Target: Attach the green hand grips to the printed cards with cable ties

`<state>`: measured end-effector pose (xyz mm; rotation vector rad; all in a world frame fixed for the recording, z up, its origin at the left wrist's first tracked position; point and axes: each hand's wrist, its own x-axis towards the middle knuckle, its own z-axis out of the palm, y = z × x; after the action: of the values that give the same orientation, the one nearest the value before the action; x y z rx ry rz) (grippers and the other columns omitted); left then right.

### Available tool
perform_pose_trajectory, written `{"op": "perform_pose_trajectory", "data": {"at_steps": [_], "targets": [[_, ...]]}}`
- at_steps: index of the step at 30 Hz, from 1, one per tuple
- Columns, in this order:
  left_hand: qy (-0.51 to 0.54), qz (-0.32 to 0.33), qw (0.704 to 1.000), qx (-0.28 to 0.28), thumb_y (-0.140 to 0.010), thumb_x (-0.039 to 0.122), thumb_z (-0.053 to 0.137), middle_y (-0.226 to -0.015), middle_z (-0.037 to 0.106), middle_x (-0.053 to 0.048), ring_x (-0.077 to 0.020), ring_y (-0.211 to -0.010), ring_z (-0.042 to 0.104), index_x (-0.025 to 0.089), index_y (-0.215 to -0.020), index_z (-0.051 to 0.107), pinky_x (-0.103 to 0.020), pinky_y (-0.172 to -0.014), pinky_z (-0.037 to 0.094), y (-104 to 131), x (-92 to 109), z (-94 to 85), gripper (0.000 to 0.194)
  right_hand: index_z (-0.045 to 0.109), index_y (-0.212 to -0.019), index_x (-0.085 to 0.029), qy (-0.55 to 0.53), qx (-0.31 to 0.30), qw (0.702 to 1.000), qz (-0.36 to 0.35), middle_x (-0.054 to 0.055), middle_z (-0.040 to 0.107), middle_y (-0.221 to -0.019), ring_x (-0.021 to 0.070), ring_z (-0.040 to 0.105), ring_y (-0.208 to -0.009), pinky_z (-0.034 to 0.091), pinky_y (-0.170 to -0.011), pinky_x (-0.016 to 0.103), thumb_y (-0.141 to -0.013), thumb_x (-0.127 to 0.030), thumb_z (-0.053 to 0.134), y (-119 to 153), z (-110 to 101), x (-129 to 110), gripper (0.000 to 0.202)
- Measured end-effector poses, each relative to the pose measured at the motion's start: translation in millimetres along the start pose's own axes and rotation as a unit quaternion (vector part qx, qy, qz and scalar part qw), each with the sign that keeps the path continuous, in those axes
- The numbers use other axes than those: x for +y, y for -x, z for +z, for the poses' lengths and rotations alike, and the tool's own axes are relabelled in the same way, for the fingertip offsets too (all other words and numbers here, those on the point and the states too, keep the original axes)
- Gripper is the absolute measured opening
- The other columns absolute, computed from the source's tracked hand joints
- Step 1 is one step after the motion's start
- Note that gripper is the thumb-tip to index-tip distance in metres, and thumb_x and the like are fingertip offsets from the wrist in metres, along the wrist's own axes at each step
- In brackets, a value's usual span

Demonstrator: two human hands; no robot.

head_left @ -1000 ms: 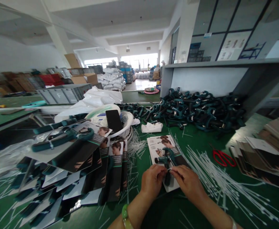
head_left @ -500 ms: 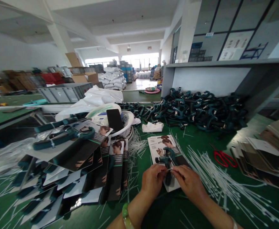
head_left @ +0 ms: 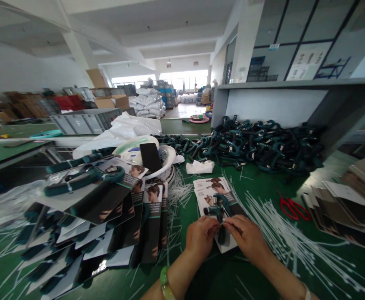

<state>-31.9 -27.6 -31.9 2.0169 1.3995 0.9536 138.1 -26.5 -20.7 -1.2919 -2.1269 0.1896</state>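
A dark teal hand grip strengthener (head_left: 222, 203) lies on a printed backing card (head_left: 203, 192) at the middle of the green table. Both my hands meet over its handles. My left hand (head_left: 201, 236) has its fingertips pinched together on a thin white cable tie (head_left: 222, 223). From the other side, my right hand (head_left: 247, 234) pinches the same tie between thumb and forefinger. Fingers hide most of the tie and part of the handles. Another card edge shows beneath the top one.
Loose white cable ties (head_left: 282, 233) spread to the right, near red-handled scissors (head_left: 295, 208) and stacked cards (head_left: 341, 208). Carded grip strengtheners (head_left: 101, 208) are piled at left. A phone (head_left: 150, 157) rests on a white bowl (head_left: 169, 163). A heap of grip strengtheners (head_left: 263, 143) lies behind.
The top card and grip strengthener have shifted slightly down, showing more of a card beneath. My hands stay close together, pinching the tie.
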Motion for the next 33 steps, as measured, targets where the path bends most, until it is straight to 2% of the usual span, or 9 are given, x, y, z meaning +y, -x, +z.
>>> {"op": "perform_pose_trajectory", "data": {"at_steps": [4,8,23,33], "targets": [[-0.007,0.001,1.0,0.004,-0.086,0.021,0.046,-0.084,0.067,-0.002,-0.0147,-0.077,0.061,0.024,-0.085,0.068,-0.023,-0.071,0.045,-0.5,1.0,1.7,0.022,0.066,-0.087,-0.02,0.014,0.01,1.0,-0.027,0.005,0.068,-0.081,0.0177,0.063,-0.077,0.05,-0.07,0.032,-0.089,-0.025,0.043,2.7,1.6,-0.5,0.024],[0.004,0.004,1.0,0.007,-0.085,0.022,0.047,-0.082,0.067,-0.002,-0.0142,-0.076,0.06,0.023,-0.085,0.068,-0.023,-0.07,0.045,-0.3,0.4,2.8,0.02,0.065,-0.09,-0.018,0.005,0.037,0.999,-0.008,0.007,0.068,-0.084,0.0181,0.063,-0.079,0.05,-0.07,0.031,-0.09,-0.027,0.042,5.4,3.4,2.5,0.025],[0.015,0.007,1.0,0.019,-0.085,0.023,0.05,-0.084,0.067,-0.001,-0.0135,-0.078,0.061,0.022,-0.084,0.067,-0.022,-0.073,0.045,0.2,-0.7,4.1,0.017,0.064,-0.09,-0.017,0.032,0.033,0.999,-0.026,0.007,0.069,-0.085,0.0189,0.063,-0.08,0.05,-0.073,0.034,-0.091,-0.024,0.04,7.4,5.1,5.7,0.025],[0.011,0.01,1.0,0.026,-0.084,0.019,0.051,-0.082,0.067,0.0,-0.0127,-0.077,0.061,0.022,-0.084,0.067,-0.021,-0.072,0.044,0.9,-1.2,5.0,0.016,0.063,-0.09,-0.017,0.03,0.059,0.997,-0.046,0.006,0.068,-0.082,0.0186,0.064,-0.076,0.051,-0.07,0.032,-0.091,-0.024,0.041,7.6,7.5,7.1,0.023]]}}
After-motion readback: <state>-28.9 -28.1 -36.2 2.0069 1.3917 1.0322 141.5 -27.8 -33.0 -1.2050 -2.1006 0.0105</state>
